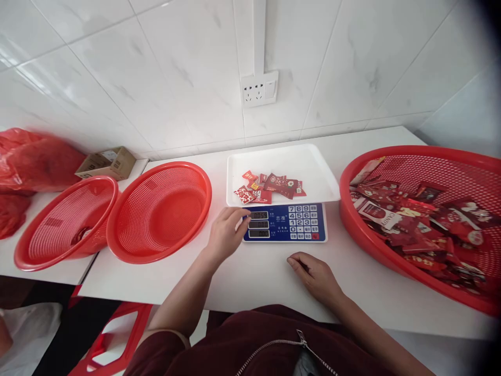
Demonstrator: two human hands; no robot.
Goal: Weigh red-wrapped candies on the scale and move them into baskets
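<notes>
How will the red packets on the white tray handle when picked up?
The red packets look small and fairly flat, so they're probably light and unlikely to roll. Several overlap on the white tray, so lifting one may drag or shift its neighbours.

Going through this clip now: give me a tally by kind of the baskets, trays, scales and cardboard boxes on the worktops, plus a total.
Red baskets: 3
White tray: 1
Blue-panelled scale: 1
Cardboard box: 1
Total: 6
</notes>
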